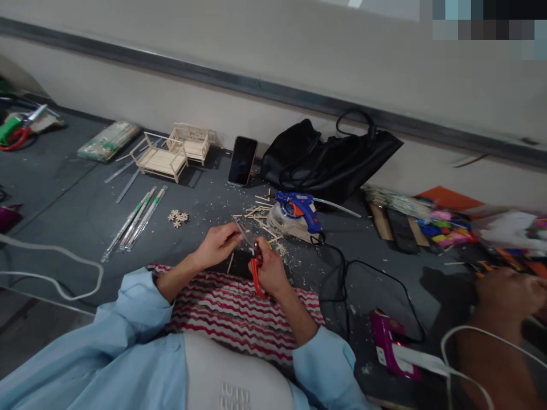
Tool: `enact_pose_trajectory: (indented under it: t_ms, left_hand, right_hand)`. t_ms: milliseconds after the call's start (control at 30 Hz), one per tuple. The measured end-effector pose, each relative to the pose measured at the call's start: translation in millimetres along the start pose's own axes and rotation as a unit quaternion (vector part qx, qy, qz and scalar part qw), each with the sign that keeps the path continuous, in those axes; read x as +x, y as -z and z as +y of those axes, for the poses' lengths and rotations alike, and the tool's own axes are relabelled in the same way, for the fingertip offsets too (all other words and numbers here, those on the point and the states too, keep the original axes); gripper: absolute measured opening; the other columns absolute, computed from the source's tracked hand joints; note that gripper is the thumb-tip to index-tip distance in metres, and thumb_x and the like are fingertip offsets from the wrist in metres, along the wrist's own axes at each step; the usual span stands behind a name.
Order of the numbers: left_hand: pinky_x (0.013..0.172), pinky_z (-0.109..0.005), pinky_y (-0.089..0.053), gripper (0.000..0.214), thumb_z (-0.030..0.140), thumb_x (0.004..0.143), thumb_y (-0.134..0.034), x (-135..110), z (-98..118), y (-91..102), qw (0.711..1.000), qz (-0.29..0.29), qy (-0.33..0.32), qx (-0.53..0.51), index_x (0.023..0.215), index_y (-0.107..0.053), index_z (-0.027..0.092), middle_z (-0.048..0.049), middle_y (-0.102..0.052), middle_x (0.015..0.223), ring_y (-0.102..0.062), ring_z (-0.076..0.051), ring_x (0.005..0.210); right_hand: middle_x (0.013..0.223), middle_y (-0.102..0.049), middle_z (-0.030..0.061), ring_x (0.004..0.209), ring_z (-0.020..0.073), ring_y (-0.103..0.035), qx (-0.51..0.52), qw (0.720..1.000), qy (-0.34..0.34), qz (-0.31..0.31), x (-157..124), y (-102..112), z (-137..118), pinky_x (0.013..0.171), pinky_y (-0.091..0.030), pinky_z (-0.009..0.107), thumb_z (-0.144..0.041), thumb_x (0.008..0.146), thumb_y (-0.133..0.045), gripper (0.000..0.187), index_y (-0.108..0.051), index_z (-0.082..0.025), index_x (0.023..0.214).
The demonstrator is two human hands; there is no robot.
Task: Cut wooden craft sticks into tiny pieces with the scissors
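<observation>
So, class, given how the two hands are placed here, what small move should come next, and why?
Probably squeeze the red-handled cutters shut: the right hand holds them at the thin stick that the left hand steadies, and stick pieces lie beside the glue gun.

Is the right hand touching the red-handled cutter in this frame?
Touching. The head view shows the right hand wrapped around the handles of the red-handled cutter, while the left hand pinches a thin stick.

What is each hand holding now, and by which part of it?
The left hand pinches a thin stick in its fingertips, near the end away from the blades. The right hand grips red-handled cutters by the handles.
</observation>
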State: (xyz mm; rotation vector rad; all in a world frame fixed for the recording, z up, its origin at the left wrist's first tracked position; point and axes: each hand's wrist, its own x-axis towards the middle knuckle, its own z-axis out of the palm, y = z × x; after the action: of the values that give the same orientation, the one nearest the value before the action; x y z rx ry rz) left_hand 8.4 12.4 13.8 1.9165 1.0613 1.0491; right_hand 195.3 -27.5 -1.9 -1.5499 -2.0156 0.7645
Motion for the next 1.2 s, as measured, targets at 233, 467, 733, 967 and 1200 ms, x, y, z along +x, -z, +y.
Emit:
enact_pose_trajectory:
  t_ms: [233,467,733,967,1200]
  left_hand:
    - [0.064,-0.023,-0.044,0.028,0.036,0.091,-0.047,-3,0,-4.0,1.000,-0.008,-0.016,-0.009,0.081,-0.067,0.018,-0.0063,-0.066,0.072,-0.060,-0.015,0.068]
    - [0.065,-0.023,-0.043,0.028,0.036,0.092,-0.047,-4,-5,-7.0,1.000,-0.004,-0.015,0.008,0.084,-0.066,0.018,-0.0046,-0.064,0.071,-0.058,-0.014,0.066]
    - [0.062,-0.022,-0.041,0.023,0.034,0.091,-0.046,-4,1,-10.4,0.999,0.031,-0.005,0.016,0.083,-0.062,0.019,-0.0022,-0.059,0.068,-0.052,-0.012,0.061]
    - [0.056,-0.021,-0.037,0.026,0.035,0.092,-0.048,-7,-2,-14.7,0.999,0.042,-0.008,-0.021,0.085,-0.065,0.017,-0.0007,-0.056,0.064,-0.047,-0.010,0.056]
    - [0.058,-0.020,-0.041,0.028,0.039,0.091,-0.049,-7,-10,-13.9,0.998,0.042,0.005,-0.037,0.089,-0.067,0.018,-0.0015,-0.060,0.068,-0.051,-0.011,0.059]
  right_hand:
    - [0.068,-0.054,-0.0057,0.057,0.0137,-0.048,-0.029,1.000,-0.001,-0.009,-7,5,-4,0.058,-0.035,0.024,-0.020,0.068,-0.050,0.042,-0.047,-0.024,0.111]
    - [0.070,-0.053,-0.0045,0.056,0.0127,-0.045,-0.005,1.000,0.016,0.000,-1,1,-1,0.054,-0.033,0.023,-0.019,0.064,-0.049,0.036,-0.048,-0.023,0.101]
    - [0.066,-0.053,-0.0059,0.055,0.0133,-0.048,-0.016,1.000,0.007,0.006,-1,1,-1,0.054,-0.034,0.023,-0.019,0.065,-0.049,0.042,-0.048,-0.024,0.108]
    - [0.070,-0.055,-0.0053,0.056,0.0134,-0.048,-0.037,0.999,0.008,-0.014,-3,8,-6,0.057,-0.033,0.024,-0.020,0.066,-0.048,0.043,-0.047,-0.024,0.110]
    - [0.070,-0.052,-0.0042,0.060,0.0139,-0.048,-0.006,1.000,0.017,0.005,2,0,-3,0.057,-0.033,0.024,-0.020,0.064,-0.049,0.031,-0.047,-0.024,0.094]
